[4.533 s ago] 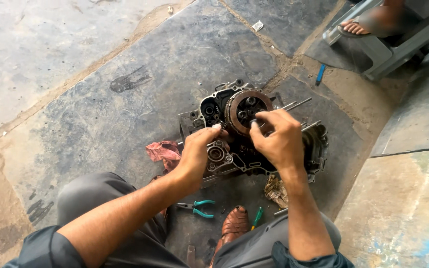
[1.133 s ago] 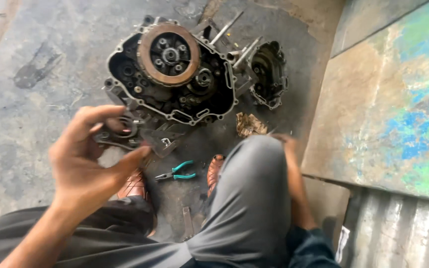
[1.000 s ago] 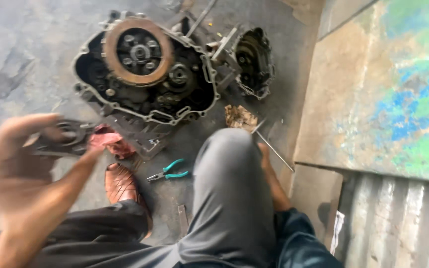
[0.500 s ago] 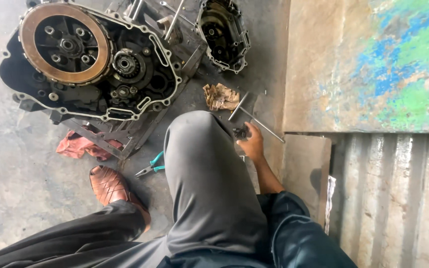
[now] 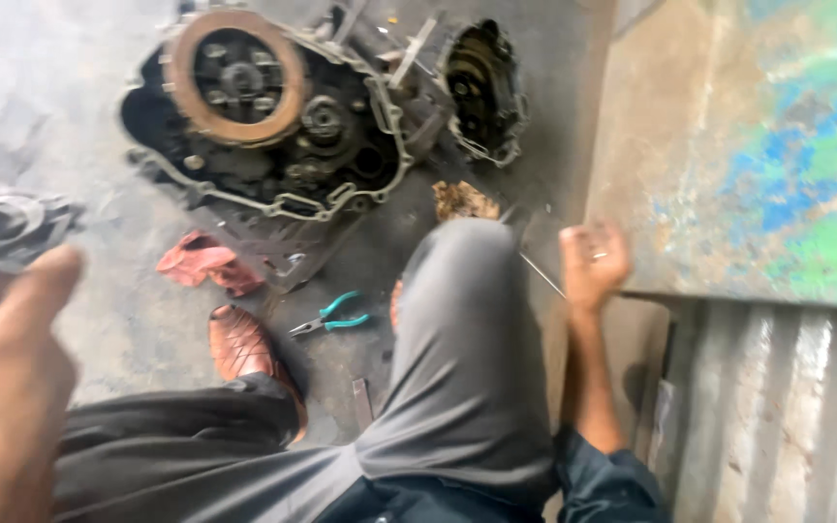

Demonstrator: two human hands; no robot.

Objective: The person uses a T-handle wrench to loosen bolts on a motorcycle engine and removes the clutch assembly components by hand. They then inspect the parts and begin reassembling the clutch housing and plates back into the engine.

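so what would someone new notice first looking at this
Probably the open engine case lying on the concrete floor at top centre, its round rust-coloured clutch disc exposed. Next, the left hand, close to the camera at lower left, holding a dark round metal part. The right hand hangs open beside the raised knee.

Just one view here, a head-worn camera looking steeply down past the wearer's own bent knees at a concrete floor. It faces forward and down, so the open engine case (image 5: 263, 126) sits near the top edge, fairly close. The left hand (image 5: 7, 378) looms big and blurry at the left edge, really near the lens, and the right hand (image 5: 590, 263) sits further off, right of centre.
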